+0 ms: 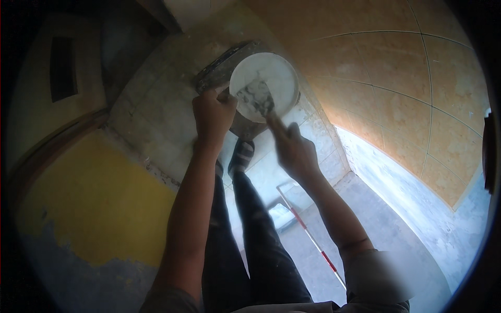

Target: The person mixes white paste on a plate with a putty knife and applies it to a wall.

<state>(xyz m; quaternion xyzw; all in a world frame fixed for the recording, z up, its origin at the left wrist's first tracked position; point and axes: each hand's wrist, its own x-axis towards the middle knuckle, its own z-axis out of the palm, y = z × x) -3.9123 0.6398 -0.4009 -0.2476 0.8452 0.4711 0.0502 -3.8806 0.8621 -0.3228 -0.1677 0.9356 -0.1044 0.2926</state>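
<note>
My left hand (pixel 212 116) has its fingers closed on the left rim of a round white bucket (pixel 279 73), just left of its opening. My right hand (pixel 295 153) grips the handle of a scraper (pixel 272 120), whose blade sits inside the bucket among grey, lumpy smears of material (pixel 250 96) on its pale interior. A dark, stained tray or container (pixel 219 68) lies behind and under the bucket on the tiled floor.
My legs and sandalled feet (pixel 241 156) are below the bucket. A red and white striped rod (pixel 297 216) slants across the lower right beside a pale object (pixel 279 214). An orange tiled wall (pixel 391 104) stands at right, a patchy yellow wall (pixel 99 198) at lower left.
</note>
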